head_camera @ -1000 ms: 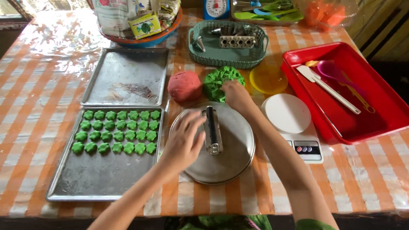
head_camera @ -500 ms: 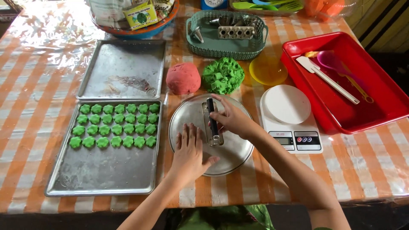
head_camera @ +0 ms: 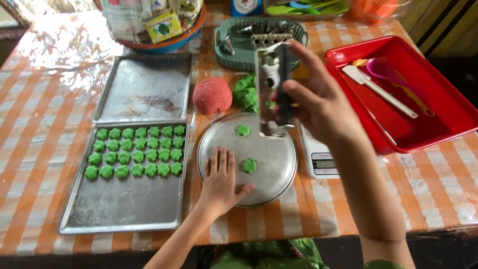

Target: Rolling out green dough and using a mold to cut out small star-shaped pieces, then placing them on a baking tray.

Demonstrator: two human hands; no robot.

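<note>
Pressing is in hand: right hand (head_camera: 318, 102) grips the raised metal press (head_camera: 273, 87); left hand (head_camera: 219, 182) lies spread on the round tray (head_camera: 279, 169) beside green cookies (head_camera: 249, 165).

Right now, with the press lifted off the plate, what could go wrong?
The left hand lies flat on the round metal plate beside a green dough piece; a slip could squash it. The right hand holds the metal press above the plate; dough left inside might drop onto the pieces below.
</note>
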